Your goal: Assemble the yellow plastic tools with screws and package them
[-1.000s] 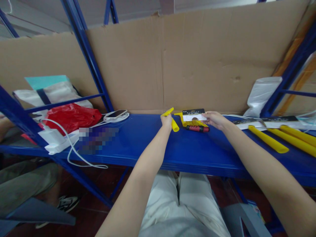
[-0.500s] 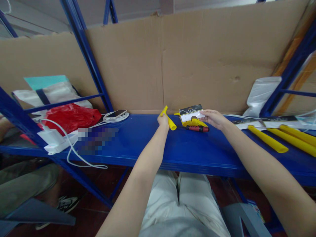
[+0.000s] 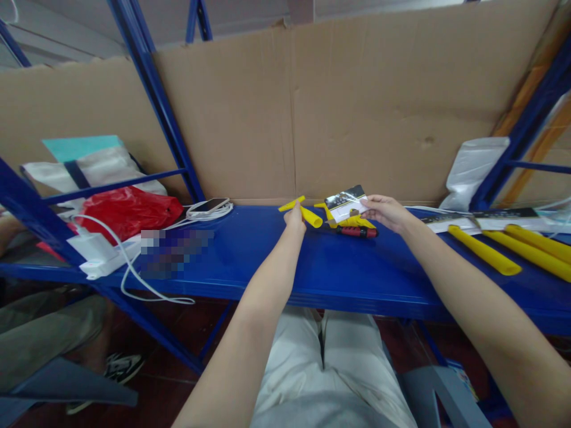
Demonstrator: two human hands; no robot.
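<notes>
My left hand (image 3: 295, 220) is closed around a yellow T-shaped piece (image 3: 311, 217). Its wide round end points right, and its thin crossbar shows past my fingers. Between thumb and fingers, my right hand (image 3: 384, 211) pinches a black-and-white printed card (image 3: 347, 203) by its right edge. The card has a notch at its lower edge and hangs tilted over more yellow pieces (image 3: 362, 222), hiding part of them. Just below these lies a screwdriver (image 3: 358, 232) with a red and black handle; its shaft is partly hidden.
On the right of the blue shelf (image 3: 263, 261) lie several yellow tubes (image 3: 484, 249) and white-and-black packaging (image 3: 504, 221). A phone (image 3: 213, 205) rests on coiled white cable at the left, near a power strip (image 3: 111, 258) and red bag (image 3: 134, 208). Cardboard (image 3: 357, 107) stands behind.
In my left hand the yellow piece has turned, its crossbar now lying more level and its wide end swinging up and right. The card in my right hand has tilted and lowered slightly.
</notes>
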